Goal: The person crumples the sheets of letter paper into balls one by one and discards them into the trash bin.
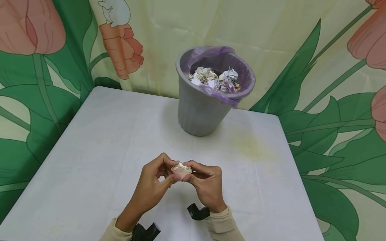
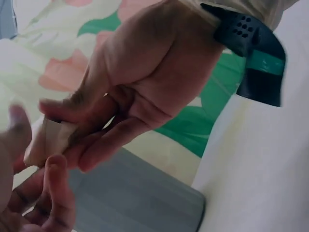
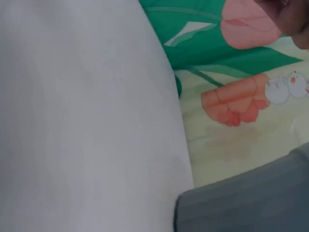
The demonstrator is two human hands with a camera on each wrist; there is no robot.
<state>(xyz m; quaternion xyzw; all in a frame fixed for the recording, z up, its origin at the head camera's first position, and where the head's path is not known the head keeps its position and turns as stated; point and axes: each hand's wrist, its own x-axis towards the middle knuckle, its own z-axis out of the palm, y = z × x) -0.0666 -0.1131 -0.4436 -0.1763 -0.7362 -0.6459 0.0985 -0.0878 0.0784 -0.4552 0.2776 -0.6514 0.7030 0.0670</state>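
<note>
A small crumpled piece of pale paper (image 1: 182, 169) is between the two hands, low in the middle of the head view. My left hand (image 1: 152, 187) pinches its left side between thumb and fingers. On the opposite side my right hand (image 1: 209, 182) grips it the same way, thumb nearest me. In the left wrist view the folded paper (image 2: 54, 140) shows between the fingertips of both hands, with part of it covered by them. Only a bit of a hand (image 3: 293, 21) enters the top corner of the right wrist view.
Beyond the hands stands a grey bin (image 1: 199, 115) on the white-covered table (image 1: 99, 147). A purple liner (image 1: 224, 52) hangs over its rim, and several crumpled papers (image 1: 229, 75) lie inside. A printed curtain (image 1: 289, 50) hangs behind and around the table.
</note>
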